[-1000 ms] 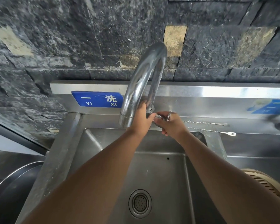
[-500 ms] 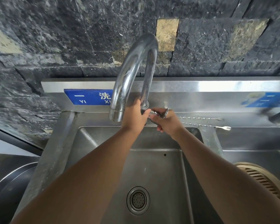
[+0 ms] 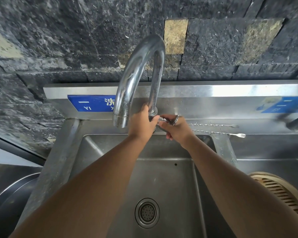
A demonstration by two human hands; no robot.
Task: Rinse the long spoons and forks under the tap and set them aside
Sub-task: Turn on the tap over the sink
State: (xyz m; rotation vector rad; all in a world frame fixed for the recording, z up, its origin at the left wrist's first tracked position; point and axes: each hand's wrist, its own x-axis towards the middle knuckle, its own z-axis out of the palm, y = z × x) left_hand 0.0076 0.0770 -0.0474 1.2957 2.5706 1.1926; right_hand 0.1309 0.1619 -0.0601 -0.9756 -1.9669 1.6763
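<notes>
A tall curved steel tap [image 3: 138,73] rises over the left sink basin [image 3: 162,182]. My left hand [image 3: 141,124] is wrapped around the base of the tap's upright pipe. Beside it my right hand [image 3: 177,127] pinches the small tap handle [image 3: 169,119] that sticks out to the right. No water runs from the spout. Two long twisted-stem forks [image 3: 213,125] [image 3: 220,133] lie side by side on the ledge behind the sinks, tines pointing right, just right of my right hand.
A drain strainer [image 3: 147,213] sits in the basin floor. A second basin on the right holds a round slatted bamboo steamer [image 3: 282,193]. A large steel bowl [image 3: 10,194] is at lower left. A dark stone wall rises behind the steel backsplash.
Both hands stay on the tap base and handle. The view has shifted slightly, so the tap and sink sit a bit lower and to the right in frame than half a second ago.
</notes>
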